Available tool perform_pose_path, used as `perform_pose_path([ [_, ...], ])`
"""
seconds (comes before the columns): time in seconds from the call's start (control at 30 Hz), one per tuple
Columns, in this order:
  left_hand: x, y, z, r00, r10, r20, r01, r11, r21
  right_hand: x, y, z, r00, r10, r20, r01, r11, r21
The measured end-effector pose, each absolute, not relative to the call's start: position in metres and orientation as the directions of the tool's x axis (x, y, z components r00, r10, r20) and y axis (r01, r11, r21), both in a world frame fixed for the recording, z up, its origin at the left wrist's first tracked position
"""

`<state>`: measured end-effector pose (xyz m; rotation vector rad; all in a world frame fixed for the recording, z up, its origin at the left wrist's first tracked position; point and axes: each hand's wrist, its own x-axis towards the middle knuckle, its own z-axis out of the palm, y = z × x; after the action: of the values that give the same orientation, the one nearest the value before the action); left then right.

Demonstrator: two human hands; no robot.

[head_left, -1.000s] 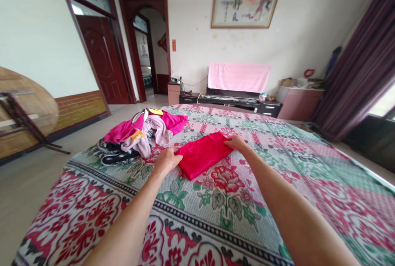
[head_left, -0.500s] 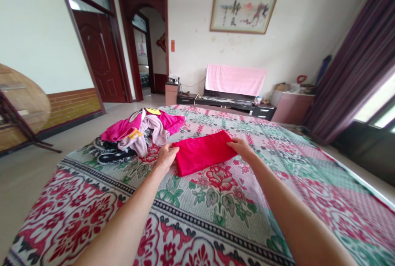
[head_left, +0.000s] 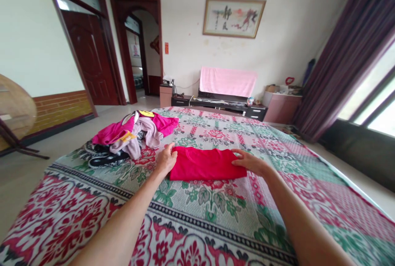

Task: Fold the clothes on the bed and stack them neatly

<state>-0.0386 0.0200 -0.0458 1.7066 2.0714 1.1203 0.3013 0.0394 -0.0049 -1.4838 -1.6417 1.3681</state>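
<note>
A folded red garment (head_left: 205,165) lies in front of me as a long, flat rectangle, its front edge nearly straight. At its left end, my left hand (head_left: 167,159) is closed on the edge, thumb against the cloth. My right hand (head_left: 251,163) grips the upper right corner, with the thumb on top and the other fingers along the back edge. Whatever the fingertips do beneath the cloth is hidden. To the left, a loose heap of clothes (head_left: 132,134) holds bright pink, pale lilac and black-and-white pieces.
A flower-patterned cover (head_left: 212,200) spreads under everything. Beyond it stands a low black cabinet (head_left: 216,103) with a pink cloth (head_left: 228,81) draped above. A round wooden tabletop (head_left: 15,105) leans at the left, and a purple curtain (head_left: 333,52) hangs at the right.
The red garment has turned from a slant to nearly level and now lies flatter and longer. My right hand has come lower, with its fingers further over the cloth. The view has shifted slightly right.
</note>
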Motion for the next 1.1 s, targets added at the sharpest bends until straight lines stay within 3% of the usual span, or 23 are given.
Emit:
perform_pose_path([
  [0.17,-0.036,0.015,-0.04,-0.281,0.913,0.297,0.73,0.003,0.683,0.296,0.046,-0.016,-0.126,0.982,-0.141,0.412,-0.078,-0.908],
  [0.3,-0.04,0.015,-0.042,-0.244,0.919,0.308,0.679,-0.065,0.731,0.289,0.052,-0.026,-0.049,0.995,-0.083,0.253,-0.068,-0.965],
  [0.43,-0.043,0.018,-0.049,-0.175,0.928,0.33,0.667,-0.135,0.733,0.283,0.053,-0.03,0.03,0.992,-0.119,0.1,-0.121,-0.988],
  [0.57,-0.042,0.02,-0.051,-0.168,0.888,0.427,0.626,-0.239,0.743,0.279,0.055,-0.03,0.076,0.996,-0.052,0.076,-0.058,-0.995],
  [0.7,-0.037,0.017,-0.045,-0.185,0.852,0.489,0.644,-0.27,0.715,0.283,0.061,-0.036,0.181,0.971,0.155,0.212,0.116,-0.97],
  [0.83,-0.034,0.018,-0.047,-0.284,0.875,0.391,0.678,-0.105,0.727,0.29,0.069,-0.049,0.17,0.966,0.197,0.355,0.127,-0.926],
  [0.93,-0.036,0.02,-0.053,-0.293,0.862,0.414,0.709,-0.094,0.699,0.294,0.073,-0.053,0.168,0.951,0.258,0.465,0.154,-0.872],
  [1.1,-0.042,0.024,-0.06,-0.166,0.799,0.577,0.786,-0.246,0.567,0.291,0.072,-0.046,0.076,0.863,0.5,0.741,0.287,-0.607],
])
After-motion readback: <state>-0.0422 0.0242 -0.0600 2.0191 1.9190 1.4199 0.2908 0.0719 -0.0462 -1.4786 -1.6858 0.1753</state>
